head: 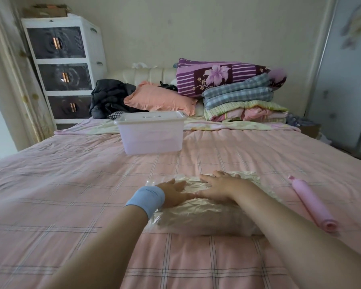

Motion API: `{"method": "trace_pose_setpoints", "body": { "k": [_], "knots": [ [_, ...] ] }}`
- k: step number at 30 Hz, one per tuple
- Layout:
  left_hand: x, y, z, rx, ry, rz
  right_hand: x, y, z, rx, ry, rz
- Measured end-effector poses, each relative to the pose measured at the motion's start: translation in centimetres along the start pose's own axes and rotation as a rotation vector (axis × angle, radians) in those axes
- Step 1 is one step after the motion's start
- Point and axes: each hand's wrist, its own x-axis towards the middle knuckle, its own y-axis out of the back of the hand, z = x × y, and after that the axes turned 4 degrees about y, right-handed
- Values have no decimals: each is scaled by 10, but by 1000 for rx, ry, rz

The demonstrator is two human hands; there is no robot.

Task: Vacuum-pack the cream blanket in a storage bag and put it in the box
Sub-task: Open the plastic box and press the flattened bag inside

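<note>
The cream blanket (204,221) lies inside a clear, crinkled storage bag (249,178) on the pink checked bed in front of me. My left hand (174,192), with a light blue wristband, lies flat on the bag's top left. My right hand (219,187) presses flat on the bag beside it, fingers spread. Neither hand grips anything. A translucent plastic box (151,135) with its lid on stands farther up the bed. A pink hand pump (312,202) lies to the right of the bag.
At the head of the bed are a peach pillow (161,99), a purple floral pillow (219,77), a stack of folded quilts (242,101) and a dark jacket (109,97). A white drawer unit (63,67) stands at the left wall.
</note>
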Motion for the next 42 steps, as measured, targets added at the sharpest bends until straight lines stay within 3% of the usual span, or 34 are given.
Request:
{"method": "trace_pose_setpoints", "body": {
  "k": [3, 7, 14, 21, 27, 32, 37, 42],
  "knots": [
    [4, 24, -1, -56, -22, -16, 9, 17, -1, 52, 9, 4],
    [21, 63, -6, -114, -65, 222, 44, 44, 2, 15, 37, 292],
    [105, 134, -29, -45, 16, 427, 134, 94, -3, -2, 99, 322],
    [191, 164, -62, 94, 49, 572, 254, 91, -11, -61, 150, 344],
    [253, 193, -99, 165, 126, 551, 337, 118, -30, -104, 181, 483],
    [282, 193, -120, 168, 186, 479, 373, 125, -46, -343, 190, 414],
    [277, 187, -128, 308, 138, 640, 370, 125, -54, -506, 228, 588],
    [253, 179, -114, 284, 114, 592, 329, 123, -46, -457, 305, 573]
  ]
}}
